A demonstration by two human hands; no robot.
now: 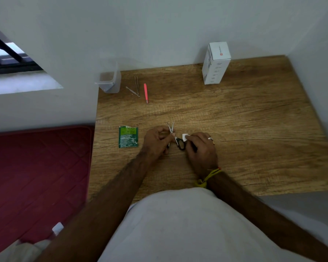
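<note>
Over the worktop (pixel 235 110), the left hand (pixel 156 140) pinches the small scissors (pixel 175 138) near their pivot, blades spread, while the right hand (pixel 201 148) pinches a white pad (pixel 185 137) just beside their black handles.

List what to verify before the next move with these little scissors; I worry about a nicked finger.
1. Blades of the small black-handled scissors point away from the body: ok; they are spread in a V.
2. Left hand fingers clear of the cutting edges: not ok; they pinch right by the pivot, just below the open blades.
3. Right hand has a hold on the small white square pad: ok, pinched at its fingertips.
4. Pad between skin and blade: not ok; it sits by the handle loop.
5. Right hand also steadies the handle: cannot tell.
6. Torn green foil sachet out of the way: ok, flat to the left.
</note>
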